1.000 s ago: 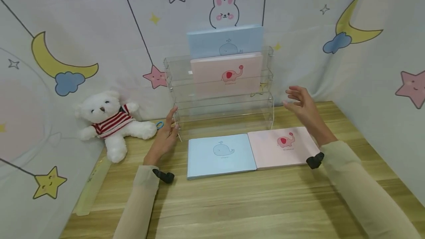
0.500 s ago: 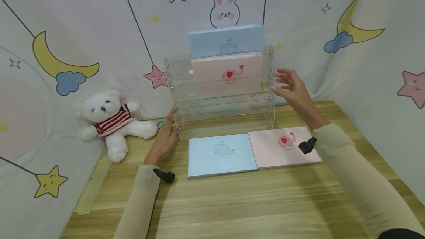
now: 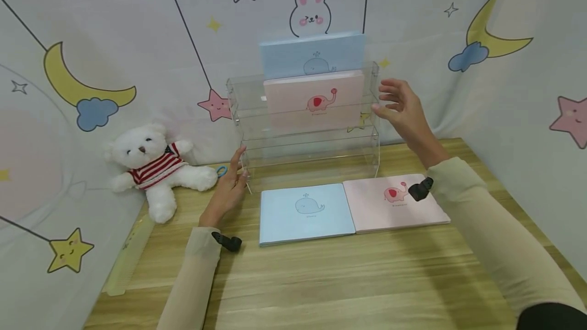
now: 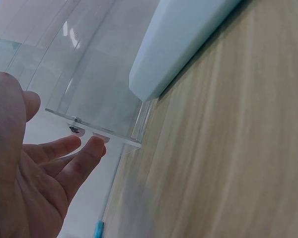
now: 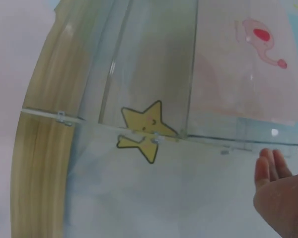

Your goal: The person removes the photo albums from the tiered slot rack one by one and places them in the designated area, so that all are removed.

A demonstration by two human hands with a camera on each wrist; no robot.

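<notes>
A clear acrylic tiered rack [image 3: 312, 167] stands against the back wall. In its upper tiers a pink book [image 3: 286, 98] with an elephant drawing leans in front of a light blue book [image 3: 284, 57] with a whale. My left hand [image 3: 227, 190] is at the rack's lower left side; in the left wrist view its fingertips [image 4: 95, 144] meet the side panel, thumb in front. On the other side, my right hand [image 3: 405, 111] is raised with fingers loosely bent, fingertips right at the upper side edge. Neither hand wraps round anything.
Flat before the rack lie a blue whale book [image 3: 279, 218] and a pink elephant book [image 3: 371, 213], side by side. A white teddy bear [image 3: 158, 172] in a striped shirt sits at left, near a small blue ring [image 3: 222, 171]. A pale yellow comb [image 3: 128, 258] lies along the left table edge.
My right hand has moved left and up, from beside the rack to its upper right side edge. The left hand has stayed at the lower left side.
</notes>
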